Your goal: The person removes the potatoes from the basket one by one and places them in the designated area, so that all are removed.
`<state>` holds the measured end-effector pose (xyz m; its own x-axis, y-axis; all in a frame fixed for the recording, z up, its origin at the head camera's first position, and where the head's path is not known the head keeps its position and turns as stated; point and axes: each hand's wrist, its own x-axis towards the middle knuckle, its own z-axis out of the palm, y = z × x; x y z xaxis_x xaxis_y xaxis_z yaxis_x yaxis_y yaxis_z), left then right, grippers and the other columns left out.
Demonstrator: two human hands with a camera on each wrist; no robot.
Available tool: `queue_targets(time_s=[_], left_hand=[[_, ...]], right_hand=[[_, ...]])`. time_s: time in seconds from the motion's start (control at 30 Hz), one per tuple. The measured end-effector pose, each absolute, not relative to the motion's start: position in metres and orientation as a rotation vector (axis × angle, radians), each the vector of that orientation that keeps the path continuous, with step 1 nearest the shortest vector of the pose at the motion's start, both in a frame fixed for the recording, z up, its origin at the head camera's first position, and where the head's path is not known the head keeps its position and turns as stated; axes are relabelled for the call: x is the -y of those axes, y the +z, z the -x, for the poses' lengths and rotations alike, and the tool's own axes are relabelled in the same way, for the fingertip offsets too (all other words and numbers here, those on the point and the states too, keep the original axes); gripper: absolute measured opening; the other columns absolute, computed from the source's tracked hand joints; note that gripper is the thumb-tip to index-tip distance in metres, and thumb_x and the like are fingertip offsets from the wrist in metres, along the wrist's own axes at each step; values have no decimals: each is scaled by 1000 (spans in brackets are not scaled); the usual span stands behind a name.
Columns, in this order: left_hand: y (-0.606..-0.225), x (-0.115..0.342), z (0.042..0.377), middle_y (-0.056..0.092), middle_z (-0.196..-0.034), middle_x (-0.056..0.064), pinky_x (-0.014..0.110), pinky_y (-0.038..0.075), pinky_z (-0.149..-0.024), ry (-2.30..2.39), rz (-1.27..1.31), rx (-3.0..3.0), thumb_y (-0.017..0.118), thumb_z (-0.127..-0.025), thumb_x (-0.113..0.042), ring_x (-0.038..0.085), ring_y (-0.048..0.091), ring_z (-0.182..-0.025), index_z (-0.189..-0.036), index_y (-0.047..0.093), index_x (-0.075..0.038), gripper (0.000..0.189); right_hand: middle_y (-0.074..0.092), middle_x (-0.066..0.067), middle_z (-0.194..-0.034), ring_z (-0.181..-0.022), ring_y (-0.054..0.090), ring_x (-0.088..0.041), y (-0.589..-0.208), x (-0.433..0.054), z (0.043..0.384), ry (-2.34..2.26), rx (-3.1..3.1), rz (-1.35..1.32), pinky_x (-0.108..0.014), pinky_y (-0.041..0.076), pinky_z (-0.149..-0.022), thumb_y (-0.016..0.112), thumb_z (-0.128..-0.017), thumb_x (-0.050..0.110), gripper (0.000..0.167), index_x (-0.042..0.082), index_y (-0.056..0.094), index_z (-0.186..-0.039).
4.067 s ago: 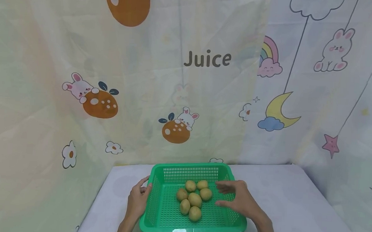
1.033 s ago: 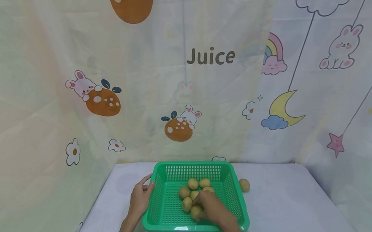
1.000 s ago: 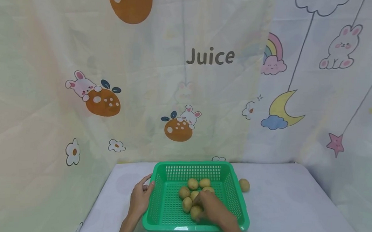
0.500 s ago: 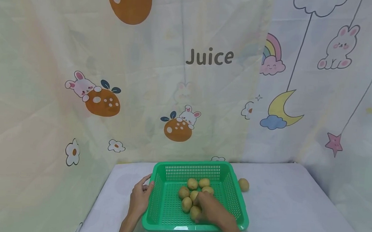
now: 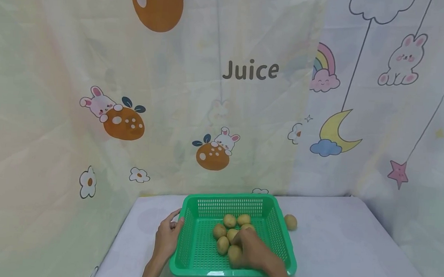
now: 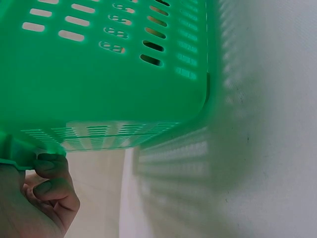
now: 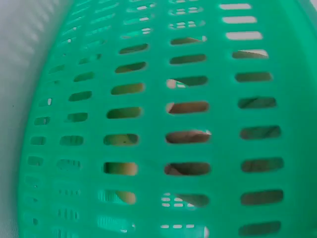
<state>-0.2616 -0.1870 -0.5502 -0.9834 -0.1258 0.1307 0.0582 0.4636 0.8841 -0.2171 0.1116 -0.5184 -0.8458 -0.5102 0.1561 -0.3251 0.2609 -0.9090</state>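
Note:
A green plastic basket with slotted walls stands on the table, holding several potatoes clustered in its middle. My left hand grips its left rim; the left wrist view shows curled fingers under that rim. My right hand reaches down inside, its fingers curled round the nearest potato and partly hiding it. Another potato lies just beyond the knuckles. In the right wrist view the basket wall fills the picture, with parts of the hand and a potato glimpsed through the slots.
One potato lies on the white-covered table, close outside the basket's right wall. A printed cloth backdrop rises behind the table and along both sides.
Since the earliest frame, my right hand has gone from over the basket's right side to the nearest potato, which has just shifted slightly. A potato now shows outside on the right.

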Motion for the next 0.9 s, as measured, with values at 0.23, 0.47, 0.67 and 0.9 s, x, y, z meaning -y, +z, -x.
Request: queue_targets(time_s=[0.23,0.47,0.67,0.9], left_hand=[[-549,184,264,63,-64,0,26,45,-49,-1546,-48,2525,61,-114,-26,13,58,-53,-155,59,-7,46],[-551,183,263,62,-63,0,26,44,-49,-1547,-55,2526,61,-114,-27,12,56,-52,-155,59,-8,46],[-551,183,264,66,-66,0,27,49,-49,-1573,-70,2545,60,-114,-29,13,61,-54,-157,57,-7,48],[-548,186,261,65,-66,0,26,45,-49,-1546,-48,2544,60,-114,-28,12,58,-53,-156,58,-6,48]], right_hand=[[69,3,-78,-71,56,-3,-519,-134,221,-1489,-2608,882,-24,55,-64,89,-74,-1,21,9,81,-90],[82,-1,-107,-92,74,-13,-510,-156,220,-1618,-2627,817,-34,63,-81,97,-76,16,41,11,83,-115],[82,0,-105,-91,74,-12,-505,-172,215,-1725,-2653,868,-30,60,-80,98,-78,18,40,16,83,-116],[81,-2,-116,-98,73,-16,-499,-187,212,-1789,-2582,941,-34,61,-86,94,-85,15,42,13,81,-125]])
